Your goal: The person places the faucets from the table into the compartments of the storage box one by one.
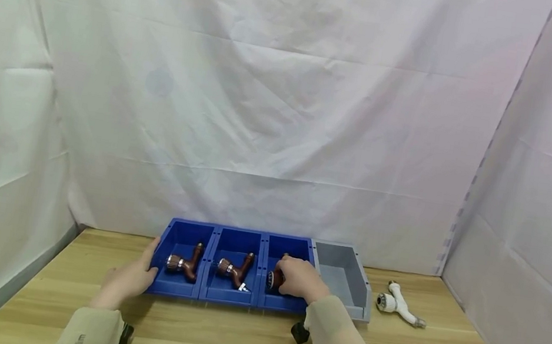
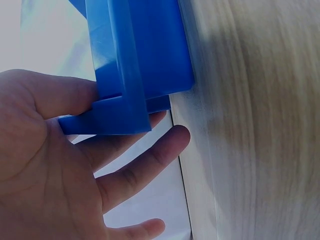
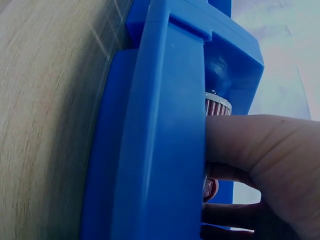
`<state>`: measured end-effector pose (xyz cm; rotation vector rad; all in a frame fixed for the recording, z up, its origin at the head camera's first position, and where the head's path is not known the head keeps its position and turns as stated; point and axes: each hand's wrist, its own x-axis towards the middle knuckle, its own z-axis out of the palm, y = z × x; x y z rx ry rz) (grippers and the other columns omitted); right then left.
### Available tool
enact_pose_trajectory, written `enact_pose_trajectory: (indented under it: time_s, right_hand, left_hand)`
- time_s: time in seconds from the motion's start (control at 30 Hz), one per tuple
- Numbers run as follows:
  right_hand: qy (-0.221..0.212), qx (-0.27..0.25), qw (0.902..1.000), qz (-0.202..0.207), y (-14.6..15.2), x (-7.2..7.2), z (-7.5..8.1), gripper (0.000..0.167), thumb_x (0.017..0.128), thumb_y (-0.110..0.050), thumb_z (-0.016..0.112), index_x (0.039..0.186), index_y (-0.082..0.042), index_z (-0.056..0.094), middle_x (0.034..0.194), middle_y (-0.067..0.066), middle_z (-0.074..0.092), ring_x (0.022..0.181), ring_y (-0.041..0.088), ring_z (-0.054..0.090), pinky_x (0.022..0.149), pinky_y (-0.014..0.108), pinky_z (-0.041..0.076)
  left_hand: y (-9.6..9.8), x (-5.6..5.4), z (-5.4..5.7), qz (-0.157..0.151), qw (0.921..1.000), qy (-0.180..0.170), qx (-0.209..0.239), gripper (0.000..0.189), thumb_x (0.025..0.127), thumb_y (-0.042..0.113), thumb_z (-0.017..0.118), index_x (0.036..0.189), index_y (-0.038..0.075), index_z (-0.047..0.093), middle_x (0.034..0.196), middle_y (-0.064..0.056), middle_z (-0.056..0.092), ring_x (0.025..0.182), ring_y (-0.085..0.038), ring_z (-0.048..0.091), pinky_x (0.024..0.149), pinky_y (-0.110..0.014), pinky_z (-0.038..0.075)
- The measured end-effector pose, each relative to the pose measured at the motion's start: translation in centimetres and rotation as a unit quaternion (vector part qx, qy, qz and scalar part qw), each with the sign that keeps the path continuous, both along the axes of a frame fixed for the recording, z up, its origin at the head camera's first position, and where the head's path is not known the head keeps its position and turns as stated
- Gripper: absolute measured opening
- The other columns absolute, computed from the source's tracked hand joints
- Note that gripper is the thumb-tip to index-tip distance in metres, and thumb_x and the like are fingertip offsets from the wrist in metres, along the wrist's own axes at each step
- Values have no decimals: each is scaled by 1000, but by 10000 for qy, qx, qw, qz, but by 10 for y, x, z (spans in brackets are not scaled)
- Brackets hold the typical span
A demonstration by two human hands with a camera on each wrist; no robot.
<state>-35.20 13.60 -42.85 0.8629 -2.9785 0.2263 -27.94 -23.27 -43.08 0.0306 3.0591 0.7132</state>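
Note:
Three blue bins stand joined in a row, with a brown tap in each. My left hand [image 1: 127, 279] is at the left end of the row. In the left wrist view its thumb and index finger pinch the front corner of the left blue bin [image 2: 120, 112], the other fingers spread apart. My right hand [image 1: 301, 279] reaches into the third blue bin [image 1: 283, 303] and grips the brown tap [image 1: 274, 280] there. That tap's ribbed knob [image 3: 218, 105] shows above the thumb in the right wrist view; my fingers and the bin wall hide much of the rest.
One brown tap [image 1: 185, 264] lies in the left bin, another brown tap [image 1: 237, 271] in the middle blue bin. A grey bin [image 1: 365, 304] adjoins the row on the right. Beyond it a white tap [image 1: 399, 304] lies on the wooden table [image 1: 208, 340]. A white cloth [image 1: 270, 135] hangs behind.

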Motion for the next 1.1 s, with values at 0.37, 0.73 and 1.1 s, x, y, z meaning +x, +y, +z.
enact_pose_trajectory:
  time_s: [0.37, 0.73, 1.1]
  right_hand:
    - [129, 203, 9997, 57, -4, -5, 3, 19, 75, -6, 76, 88, -18, 69, 133, 17, 57, 112, 32, 60, 61, 33, 39]
    - [59, 340, 9994, -5, -6, -7, -5, 20, 76, -7, 75, 74, -20, 60, 131, 14, 59, 111, 31, 60, 63, 32, 41]
    - [-22, 398, 9992, -78, -8, -7, -8, 25, 78, -7, 75, 68, -20, 55, 132, 13, 59, 114, 31, 59, 64, 33, 41]
  left_hand:
    - [-2, -5, -1, -2, 9999, 119, -33, 71, 98, 19, 45, 156, 9, 4, 139, -32, 44, 118, -55, 48, 89, -76, 29]
    - [1, 0, 2, -4, 10000, 62, -15, 71, 98, 18, 45, 155, 8, 4, 137, -33, 45, 117, -54, 49, 89, -77, 28]
    - [0, -1, -1, 8, 10000, 17, 33, 71, 99, 18, 44, 156, 8, 2, 138, -32, 44, 117, -54, 49, 90, -78, 26]
